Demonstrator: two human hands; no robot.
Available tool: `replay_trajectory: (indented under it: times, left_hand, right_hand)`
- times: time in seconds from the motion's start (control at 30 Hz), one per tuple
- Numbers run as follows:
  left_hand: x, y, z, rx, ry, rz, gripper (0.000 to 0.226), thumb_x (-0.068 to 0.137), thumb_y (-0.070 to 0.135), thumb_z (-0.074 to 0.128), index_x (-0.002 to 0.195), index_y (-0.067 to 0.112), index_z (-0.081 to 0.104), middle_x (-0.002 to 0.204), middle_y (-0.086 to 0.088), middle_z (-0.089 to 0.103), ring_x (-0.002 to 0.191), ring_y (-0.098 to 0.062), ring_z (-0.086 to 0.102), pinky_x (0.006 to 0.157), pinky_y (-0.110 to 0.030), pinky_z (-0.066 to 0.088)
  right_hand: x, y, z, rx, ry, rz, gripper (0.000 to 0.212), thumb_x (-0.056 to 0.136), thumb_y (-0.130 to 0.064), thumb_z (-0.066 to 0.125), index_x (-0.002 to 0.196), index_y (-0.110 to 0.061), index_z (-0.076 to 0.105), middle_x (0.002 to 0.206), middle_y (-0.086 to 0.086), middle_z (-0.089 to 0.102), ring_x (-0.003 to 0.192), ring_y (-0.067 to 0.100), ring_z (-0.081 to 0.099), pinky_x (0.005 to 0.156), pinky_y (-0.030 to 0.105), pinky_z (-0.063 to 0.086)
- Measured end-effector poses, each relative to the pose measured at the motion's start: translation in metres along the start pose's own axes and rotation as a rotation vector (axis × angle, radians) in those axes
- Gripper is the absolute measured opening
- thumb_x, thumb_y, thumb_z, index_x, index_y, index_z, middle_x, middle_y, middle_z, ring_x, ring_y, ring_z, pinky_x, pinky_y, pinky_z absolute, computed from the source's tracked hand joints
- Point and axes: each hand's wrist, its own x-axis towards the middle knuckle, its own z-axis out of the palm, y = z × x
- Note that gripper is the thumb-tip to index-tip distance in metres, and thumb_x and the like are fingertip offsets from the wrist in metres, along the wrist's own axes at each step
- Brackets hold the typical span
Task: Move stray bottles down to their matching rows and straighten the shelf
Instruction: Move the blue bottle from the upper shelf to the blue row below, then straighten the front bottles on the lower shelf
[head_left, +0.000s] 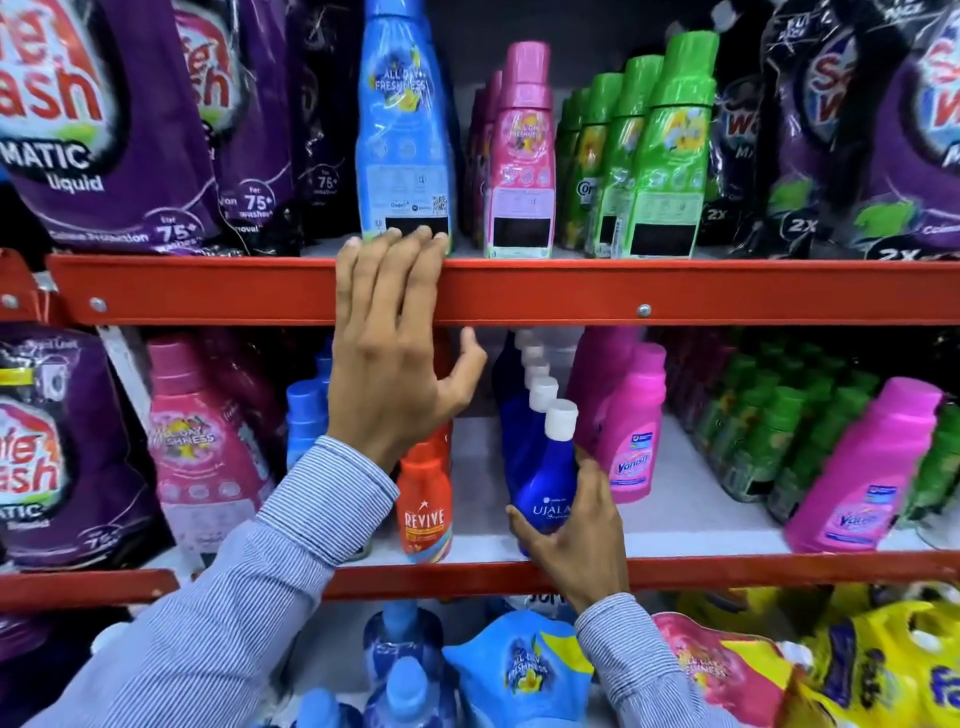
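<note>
Head view: the left hand (395, 358) lies flat, fingers spread, on the red metal shelf rail (675, 291), fingertips touching the tall light-blue plastic bottle (405, 135) on the upper shelf. The right hand (571, 535) wraps the dark-blue white-capped bottle (545, 483) heading its leaning row on the lower shelf. Best steady that row upright before lifting the tall bottle down.

Purple detergent pouches (98, 130) flank the upper row; yellow pouches (883, 670) lie below.

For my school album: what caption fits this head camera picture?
Left hand reaches for the tall blue bottle; right hand grips the Ujala bottle.
</note>
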Motion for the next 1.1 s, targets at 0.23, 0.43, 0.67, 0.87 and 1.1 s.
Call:
replay_trajectory:
  times: [0.23, 0.43, 0.67, 0.87, 1.1]
  left_hand:
    - [-0.001, 0.004, -0.003, -0.030, -0.052, -0.040, 0.069, 0.085, 0.031, 0.064, 0.144, 0.000, 0.046, 0.150, -0.018, 0.049, 0.145, -0.036, 0.037, 0.128, -0.050, 0.012]
    - [-0.040, 0.044, -0.012, -0.207, -0.052, -0.084, 0.070, 0.082, 0.026, 0.066, 0.145, 0.000, 0.046, 0.157, -0.022, 0.037, 0.151, -0.039, 0.028, 0.124, -0.060, 0.020]
    - [-0.157, 0.121, 0.021, -0.475, -0.390, -0.032, 0.056, 0.081, 0.028, 0.064, 0.134, 0.009, 0.059, 0.145, -0.011, 0.056, 0.136, -0.028, 0.051, 0.115, -0.049, 0.041]
    - [-0.203, 0.154, 0.055, -0.431, -0.840, 0.061, 0.071, 0.082, 0.040, 0.052, 0.147, 0.014, 0.043, 0.153, -0.006, 0.048, 0.142, -0.023, 0.045, 0.114, -0.048, 0.045]
    - [-0.220, 0.155, 0.067, -0.322, -0.919, 0.079, 0.075, 0.080, 0.041, 0.049, 0.148, 0.010, 0.042, 0.149, -0.008, 0.053, 0.138, -0.028, 0.051, 0.117, -0.039, 0.023]
  right_hand:
    - [-0.007, 0.002, 0.001, 0.003, -0.003, -0.018, 0.092, 0.065, -0.052, 0.082, 0.138, -0.015, 0.039, 0.135, 0.003, 0.054, 0.120, 0.024, 0.054, 0.095, 0.029, 0.047]
    - [-0.013, 0.016, -0.016, 0.084, -0.011, -0.019, 0.093, 0.068, -0.058, 0.078, 0.142, -0.021, 0.036, 0.145, -0.003, 0.048, 0.131, 0.016, 0.048, 0.108, 0.029, 0.043]
    - [-0.027, 0.067, -0.067, 0.014, 0.226, -0.029, 0.055, 0.085, -0.037, 0.064, 0.132, -0.012, 0.050, 0.131, 0.009, 0.056, 0.122, 0.027, 0.052, 0.105, 0.040, 0.043]
    - [-0.007, 0.125, -0.119, -0.031, 0.550, 0.158, 0.068, 0.077, -0.028, 0.073, 0.134, -0.003, 0.045, 0.132, 0.020, 0.051, 0.123, 0.036, 0.046, 0.108, 0.047, 0.039]
    - [0.024, 0.186, -0.162, -0.010, 0.539, 0.437, 0.101, 0.064, -0.033, 0.089, 0.141, 0.002, 0.034, 0.141, 0.027, 0.042, 0.133, 0.040, 0.040, 0.113, 0.043, 0.033]
